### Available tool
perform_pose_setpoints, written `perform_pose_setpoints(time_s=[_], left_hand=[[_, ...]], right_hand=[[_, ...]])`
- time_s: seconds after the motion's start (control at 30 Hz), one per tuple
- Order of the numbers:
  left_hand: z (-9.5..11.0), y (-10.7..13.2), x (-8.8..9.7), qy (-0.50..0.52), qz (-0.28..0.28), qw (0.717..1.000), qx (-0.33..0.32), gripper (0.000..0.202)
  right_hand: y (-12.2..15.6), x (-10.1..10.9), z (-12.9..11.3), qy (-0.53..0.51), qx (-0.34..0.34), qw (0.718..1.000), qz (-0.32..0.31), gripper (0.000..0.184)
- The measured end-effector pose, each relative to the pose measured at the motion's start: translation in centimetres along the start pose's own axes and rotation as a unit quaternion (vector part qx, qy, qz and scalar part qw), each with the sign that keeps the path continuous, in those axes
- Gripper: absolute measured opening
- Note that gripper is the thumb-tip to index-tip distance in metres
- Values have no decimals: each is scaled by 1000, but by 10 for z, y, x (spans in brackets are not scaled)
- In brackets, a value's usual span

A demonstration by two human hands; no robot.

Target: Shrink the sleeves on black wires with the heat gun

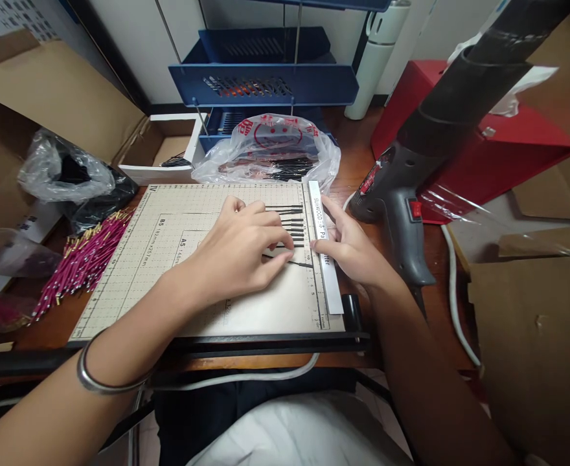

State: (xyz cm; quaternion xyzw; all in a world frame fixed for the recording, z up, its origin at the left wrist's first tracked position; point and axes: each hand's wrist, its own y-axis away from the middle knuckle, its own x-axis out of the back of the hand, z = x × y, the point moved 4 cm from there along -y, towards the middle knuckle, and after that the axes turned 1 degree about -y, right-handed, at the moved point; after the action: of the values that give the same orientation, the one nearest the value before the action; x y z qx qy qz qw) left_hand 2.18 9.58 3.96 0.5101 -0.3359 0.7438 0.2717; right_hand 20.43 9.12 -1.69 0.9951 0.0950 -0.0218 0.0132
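A cream paper cutter board point(120, 272) with a printed grid lies in front of me. Several thin black cords point(293, 232) are laid side by side near its right edge, their ends pointing at the white strip point(334, 294). My left hand point(246, 243) is over the board with curled fingers, thumb and forefinger closed at one black cord that lies apart, slightly slanted, nearer me. The hand hides the cords' left parts. At the right edge, my right hand point(350, 249) holds the white strip, thumb over its face; its other fingers are partly hidden.
Magenta cords with gold ends point(83, 262) are heaped left. Behind the board are a clear plastic bag point(265, 145) of black cords, a white box point(156, 173) and a blue rack point(265, 84). A heat gun point(401, 175) stands right, before a red box point(489, 155).
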Motion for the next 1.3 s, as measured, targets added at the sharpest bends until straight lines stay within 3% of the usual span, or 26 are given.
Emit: perform_pose_setpoints(time_s=[0.2,0.53,0.9,1.3], left_hand=[[10,9,-7,-9,5,1000,-20,24],[-1,6,-6,-44,15,999,24,25],[1,5,-5,-43,12,999,19,25],[-5,8,-12,-1,16,999,36,21]], right_hand=[[1,-1,-2,-8,-4,1000,-2,98],[3,3,2,55,20,998,-23,91],[3,3,2,63,26,997,-24,88],[0,4,5,30,10,999,-24,106]])
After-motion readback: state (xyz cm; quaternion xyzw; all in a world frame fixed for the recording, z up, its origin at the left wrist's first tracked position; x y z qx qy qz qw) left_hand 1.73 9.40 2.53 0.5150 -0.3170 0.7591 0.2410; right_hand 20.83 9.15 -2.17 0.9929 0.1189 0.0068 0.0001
